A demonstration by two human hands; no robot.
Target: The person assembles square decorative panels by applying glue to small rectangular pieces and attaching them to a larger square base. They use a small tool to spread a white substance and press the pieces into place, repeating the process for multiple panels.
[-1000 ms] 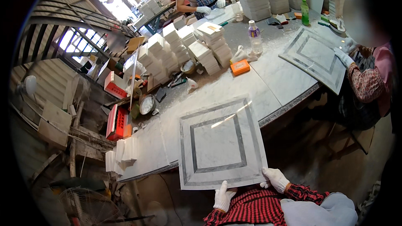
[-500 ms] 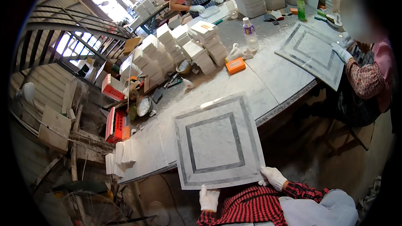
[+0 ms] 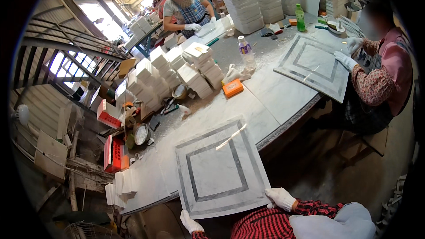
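Observation:
A square white marble panel (image 3: 217, 172) with two grey inlaid square bands lies at the front of the workbench, its near part jutting over the front edge. My left hand (image 3: 191, 222), in a white glove, grips its near left corner. At the near right corner my right hand (image 3: 282, 198), gloved too, is closed on the edge, with its fingertips partly hidden beneath. A bright streak of light shines on the panel's far side.
Stacks of white tiles (image 3: 192, 79), an orange box (image 3: 233, 88) and a purple-labelled bottle (image 3: 246, 54) stand on the bench (image 3: 265, 102). At right a co-worker touches a similar panel (image 3: 312, 67); another person works behind the stacks. Red boxes (image 3: 113, 153) sit at left.
My left hand has moved left along the panel's near edge to its corner. The right hand keeps its hold on the other corner. The whole view has shifted slightly.

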